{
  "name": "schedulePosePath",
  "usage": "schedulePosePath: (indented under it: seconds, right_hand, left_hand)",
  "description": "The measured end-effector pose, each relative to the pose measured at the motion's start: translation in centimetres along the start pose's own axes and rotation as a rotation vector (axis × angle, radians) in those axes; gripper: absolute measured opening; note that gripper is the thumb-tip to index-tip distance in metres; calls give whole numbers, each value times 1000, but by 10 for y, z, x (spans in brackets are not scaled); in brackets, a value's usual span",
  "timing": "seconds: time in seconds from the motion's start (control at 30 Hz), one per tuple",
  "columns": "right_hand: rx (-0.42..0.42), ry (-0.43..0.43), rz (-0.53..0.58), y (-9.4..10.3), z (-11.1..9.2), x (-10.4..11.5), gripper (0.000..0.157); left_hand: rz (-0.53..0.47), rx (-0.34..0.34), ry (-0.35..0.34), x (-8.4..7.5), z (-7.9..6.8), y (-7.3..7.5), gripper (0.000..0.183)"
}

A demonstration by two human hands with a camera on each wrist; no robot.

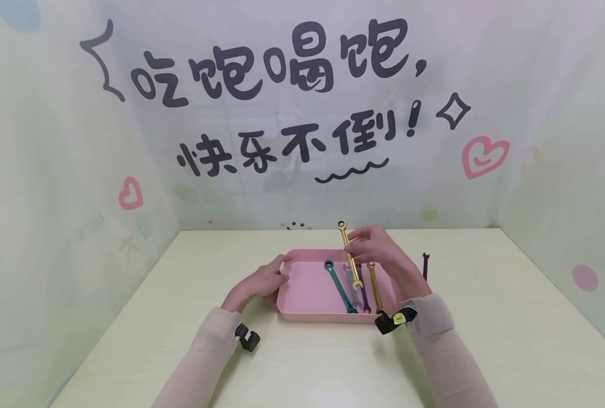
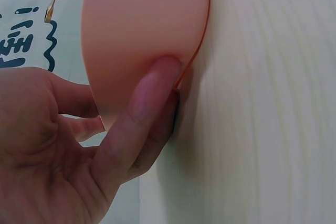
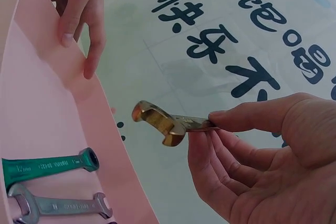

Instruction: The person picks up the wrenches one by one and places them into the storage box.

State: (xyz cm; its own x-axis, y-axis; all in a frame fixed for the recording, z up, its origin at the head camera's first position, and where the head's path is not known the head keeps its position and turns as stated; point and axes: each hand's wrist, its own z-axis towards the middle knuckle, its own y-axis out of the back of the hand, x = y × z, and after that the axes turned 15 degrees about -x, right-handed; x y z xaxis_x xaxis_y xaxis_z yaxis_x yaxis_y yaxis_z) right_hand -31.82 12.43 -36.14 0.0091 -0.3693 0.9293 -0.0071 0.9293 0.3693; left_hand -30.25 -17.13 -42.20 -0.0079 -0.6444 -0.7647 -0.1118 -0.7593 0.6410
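My left hand (image 1: 261, 280) grips the left end of a pink tray (image 1: 305, 289). In the left wrist view its thumb (image 2: 149, 95) presses on the tray's outer wall (image 2: 147, 19), with other fingers around the edge. Above the tray's right half, my right hand (image 1: 379, 249) pinches a gold combination wrench (image 1: 353, 269) between thumb and fingers. The wrench's ring end points up and its open jaw hangs down, as the right wrist view shows close up. Inside the tray lie a green wrench (image 1: 340, 288), a silver wrench (image 1: 354, 296), a purple wrench (image 1: 365, 299) and another gold wrench (image 1: 375, 286).
A dark purple wrench (image 1: 425, 262) is on the pale wooden table (image 1: 511, 317), right of the tray and partly hidden by my right forearm. Behind the table hangs a printed curtain (image 1: 282, 198), which also encloses both sides.
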Motion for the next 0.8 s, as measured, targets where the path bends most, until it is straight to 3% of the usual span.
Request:
schedulePosePath:
  seconds: [0.23, 0.6, 0.8]
  right_hand:
    - [25, 23, 57, -7, -2, 0, 43]
    - [39, 29, 16, -20, 0, -2, 39]
    - [47, -9, 15, -31, 1, -2, 35]
  left_hand:
    - [-6, 1, -2, 0, 0, 0, 55]
    - [-7, 1, -5, -2, -2, -1, 55]
    - [2, -2, -4, -2, -2, -1, 55]
